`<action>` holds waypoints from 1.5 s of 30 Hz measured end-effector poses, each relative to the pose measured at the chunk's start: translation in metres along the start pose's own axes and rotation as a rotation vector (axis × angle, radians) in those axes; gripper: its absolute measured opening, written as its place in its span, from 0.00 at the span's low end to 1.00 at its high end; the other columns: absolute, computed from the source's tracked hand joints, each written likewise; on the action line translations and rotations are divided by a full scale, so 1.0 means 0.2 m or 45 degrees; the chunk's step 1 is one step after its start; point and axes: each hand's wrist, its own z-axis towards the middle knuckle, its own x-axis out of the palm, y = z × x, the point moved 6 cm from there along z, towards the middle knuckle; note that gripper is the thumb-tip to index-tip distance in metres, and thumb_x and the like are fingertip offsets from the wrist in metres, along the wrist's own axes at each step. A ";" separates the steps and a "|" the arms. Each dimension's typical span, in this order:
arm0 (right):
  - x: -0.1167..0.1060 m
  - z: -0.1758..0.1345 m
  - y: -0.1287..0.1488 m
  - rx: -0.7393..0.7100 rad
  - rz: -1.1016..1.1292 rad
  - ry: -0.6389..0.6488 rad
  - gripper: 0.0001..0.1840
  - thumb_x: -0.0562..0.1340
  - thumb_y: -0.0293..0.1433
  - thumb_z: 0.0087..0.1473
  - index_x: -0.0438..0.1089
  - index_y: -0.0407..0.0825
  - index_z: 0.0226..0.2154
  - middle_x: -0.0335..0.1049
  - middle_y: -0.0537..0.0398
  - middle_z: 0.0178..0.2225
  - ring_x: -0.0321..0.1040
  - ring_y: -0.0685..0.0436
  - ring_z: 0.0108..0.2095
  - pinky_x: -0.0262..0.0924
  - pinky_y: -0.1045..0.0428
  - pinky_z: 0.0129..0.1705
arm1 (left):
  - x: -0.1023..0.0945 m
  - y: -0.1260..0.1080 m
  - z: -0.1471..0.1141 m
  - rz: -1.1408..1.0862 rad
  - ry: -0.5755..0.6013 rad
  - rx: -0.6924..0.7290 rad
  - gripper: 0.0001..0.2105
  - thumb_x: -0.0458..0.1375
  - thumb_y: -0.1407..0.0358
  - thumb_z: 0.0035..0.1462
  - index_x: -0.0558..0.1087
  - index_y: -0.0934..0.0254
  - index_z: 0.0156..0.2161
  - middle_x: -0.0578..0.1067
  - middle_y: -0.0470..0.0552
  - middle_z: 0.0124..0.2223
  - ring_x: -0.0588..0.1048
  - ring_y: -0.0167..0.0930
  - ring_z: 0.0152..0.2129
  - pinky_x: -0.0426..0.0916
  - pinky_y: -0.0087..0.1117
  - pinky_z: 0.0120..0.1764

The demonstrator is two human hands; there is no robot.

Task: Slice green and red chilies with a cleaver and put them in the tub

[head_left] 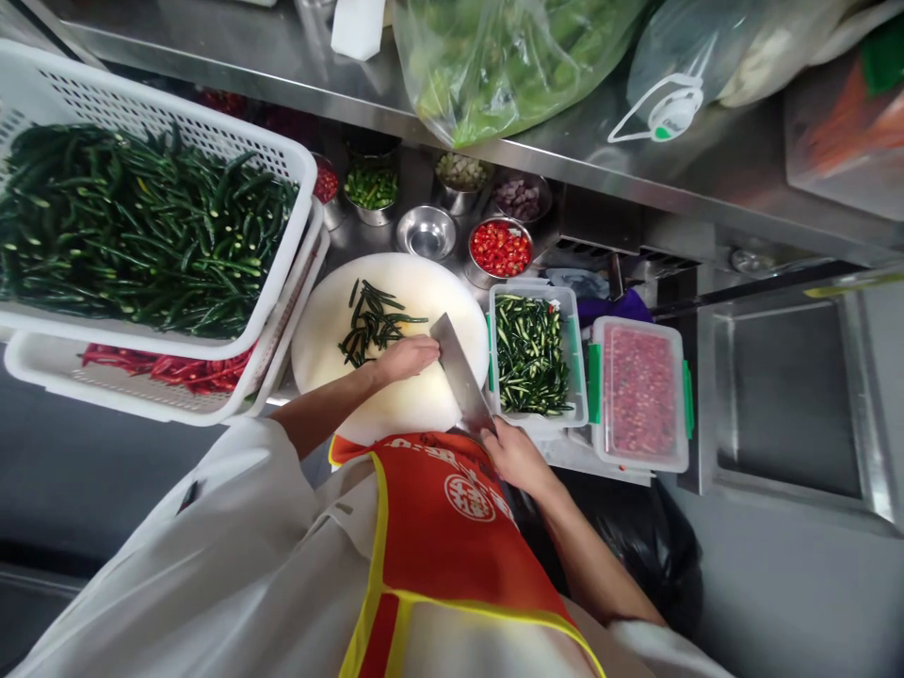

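My right hand [519, 455] is wrapped round the handle of a cleaver [464, 372], whose blade slants across the right side of the round white cutting board [321, 386]. My left hand [408, 360] is closed low over the board, its fingertips close to the blade's far end. What those fingers hold, if anything, is hidden beneath them. A loose pile of dark green chili peppers [374, 320] lies on the board just beyond my left hand. Right of the board stands a clear tub of cut green chilies [533, 356].
At left, a white basket of green chilies [141, 235] sits above one with red chilies [176, 369]. Metal bowls stand behind the board, including one of chopped red chilies [500, 249]. A lidded box [639, 394] is at right. A steel shelf [565, 165] overhangs the back.
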 end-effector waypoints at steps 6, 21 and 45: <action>0.03 0.16 0.02 0.000 0.106 -0.089 0.16 0.48 0.37 0.63 0.66 0.50 0.32 0.72 0.52 0.24 0.71 0.43 0.29 0.59 0.52 0.33 | -0.02 -0.01 -0.01 0.058 0.030 0.049 0.16 0.45 0.65 0.69 0.76 0.63 0.40 0.76 0.52 0.43 0.73 0.30 0.40 0.69 0.30 0.44; 0.11 -0.11 -0.08 0.076 0.281 0.011 0.17 0.48 0.41 0.63 0.65 0.51 0.33 0.71 0.56 0.23 0.72 0.42 0.28 0.62 0.50 0.34 | -0.27 0.25 0.12 0.287 0.121 -0.767 0.08 0.53 0.72 0.59 0.74 0.67 0.40 0.74 0.58 0.42 0.75 0.37 0.39 0.69 0.36 0.43; 0.05 -0.07 -0.04 0.104 0.248 -0.010 0.16 0.49 0.40 0.63 0.68 0.50 0.36 0.72 0.55 0.23 0.71 0.43 0.27 0.60 0.52 0.31 | -0.05 -0.02 0.02 0.025 0.163 0.002 0.15 0.47 0.65 0.68 0.76 0.64 0.43 0.75 0.54 0.43 0.70 0.33 0.41 0.67 0.34 0.46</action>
